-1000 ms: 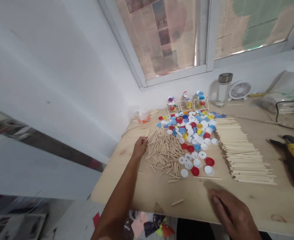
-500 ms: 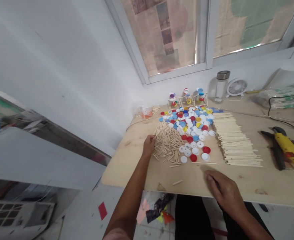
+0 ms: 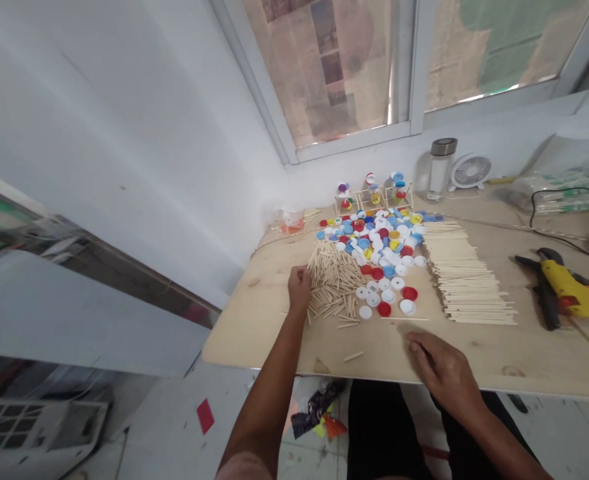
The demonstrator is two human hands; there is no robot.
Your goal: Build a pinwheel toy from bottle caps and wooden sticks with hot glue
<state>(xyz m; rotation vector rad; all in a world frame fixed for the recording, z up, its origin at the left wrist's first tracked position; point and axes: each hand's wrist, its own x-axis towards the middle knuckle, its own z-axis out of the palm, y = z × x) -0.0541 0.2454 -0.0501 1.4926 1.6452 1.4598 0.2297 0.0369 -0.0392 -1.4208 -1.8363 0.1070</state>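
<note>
My work surface is a plywood bench top (image 3: 254, 333), set against a white painted wall (image 3: 124, 133). Above the bench is a white-framed window (image 3: 414, 87); newspaper and green-patched paper cover its panes, and light passes through them. Below the front edge of the bench I see a pale floor (image 3: 164, 427) and, at lower left, a grey vented unit (image 3: 24, 433).

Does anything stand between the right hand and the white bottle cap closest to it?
Yes: a long thin wooden stick lies flat across the gap between the right hand and that white bottle cap.
</note>
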